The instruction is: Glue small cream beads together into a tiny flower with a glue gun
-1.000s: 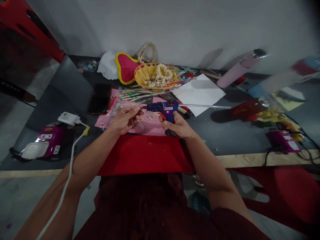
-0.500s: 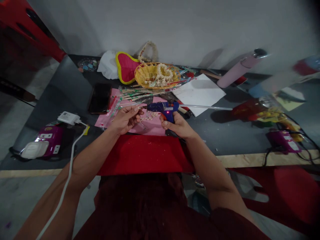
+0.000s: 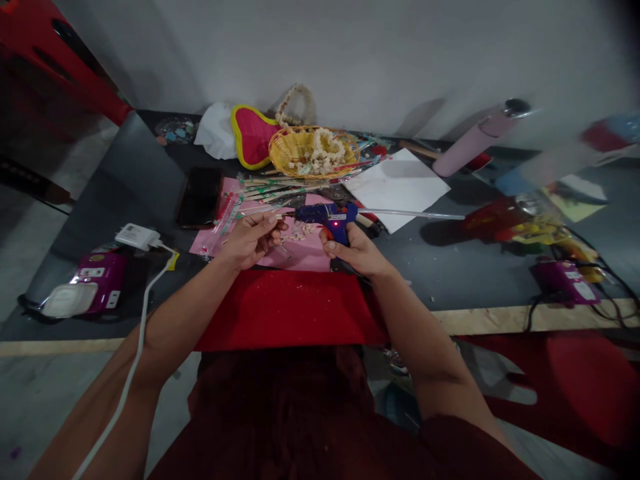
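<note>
My right hand (image 3: 359, 250) is wrapped round the handle of a blue hot glue gun (image 3: 315, 213), whose nozzle points left. A long clear glue stick (image 3: 415, 214) runs out of its back end, and a small red light glows on its side. My left hand (image 3: 256, 240) pinches a small pale piece at the nozzle tip; its kind is too small to make out. Below both hands lie pink paper (image 3: 305, 259) with small cream-coloured bits (image 3: 303, 231) on it, and a red cloth (image 3: 290, 310) at the table's front edge.
Behind my hands stands a yellow basket (image 3: 287, 163) with a cream heart-shaped piece (image 3: 327, 147). Wrapped sticks (image 3: 270, 190) and a phone (image 3: 200, 198) lie left; white paper (image 3: 400, 183) and a pink bottle (image 3: 477, 139) right. A white cable (image 3: 145, 327) crosses over my left forearm.
Almost nothing differs. Both hands keep the same place, with the glue gun's nozzle still at the small piece in my left fingers.
</note>
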The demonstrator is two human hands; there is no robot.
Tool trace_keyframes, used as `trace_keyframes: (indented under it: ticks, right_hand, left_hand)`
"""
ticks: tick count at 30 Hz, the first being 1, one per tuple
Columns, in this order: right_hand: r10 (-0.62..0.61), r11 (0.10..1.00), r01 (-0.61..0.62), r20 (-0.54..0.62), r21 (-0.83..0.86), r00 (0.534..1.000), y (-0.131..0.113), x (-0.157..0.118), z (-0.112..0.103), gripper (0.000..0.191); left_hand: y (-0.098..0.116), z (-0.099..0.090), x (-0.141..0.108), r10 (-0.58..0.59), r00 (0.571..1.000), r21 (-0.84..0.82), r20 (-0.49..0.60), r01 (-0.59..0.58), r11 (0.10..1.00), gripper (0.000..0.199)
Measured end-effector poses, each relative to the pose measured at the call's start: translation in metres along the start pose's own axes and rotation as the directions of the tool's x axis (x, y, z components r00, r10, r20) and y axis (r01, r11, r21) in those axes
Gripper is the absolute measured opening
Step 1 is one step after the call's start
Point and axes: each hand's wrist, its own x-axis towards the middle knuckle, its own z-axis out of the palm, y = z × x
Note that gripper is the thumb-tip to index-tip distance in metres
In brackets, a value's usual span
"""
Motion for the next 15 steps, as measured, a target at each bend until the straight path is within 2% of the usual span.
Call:
trace_keyframes:
  ticks: [3,7,10,13,15]
  right_hand:
    - [0.003,0.998,-0.003,-0.004,0.059,1.000,0.000,0.000,0.001,0.032]
    - [-0.031,0.998,0.033,-0.043,0.045,0.999,-0.006,0.001,0.002,0.035]
    - [-0.075,0.997,0.072,-0.156,-0.022,0.985,-0.014,0.002,-0.008,0.035]
    - [-0.123,0.984,0.061,-0.384,-0.169,0.915,-0.015,0.000,-0.035,0.034]
    - [-0.130,0.950,-0.050,-0.537,-0.308,0.834,-0.010,-0.002,-0.060,0.036]
  left_hand:
    - [-0.001,-0.001,0.001,0.001,1.000,0.018,0.003,-0.001,1.000,0.021]
    - [-0.001,-0.001,0.000,-0.002,1.000,0.041,0.022,0.001,0.999,0.021]
    - [0.000,0.000,-0.001,-0.010,1.000,0.047,0.025,0.009,0.999,0.020]
    - [0.000,0.001,-0.002,-0.011,0.999,0.030,0.031,0.010,1.000,0.019]
    - [0.000,0.001,-0.002,-0.014,0.999,0.021,0.041,0.013,1.000,0.018]
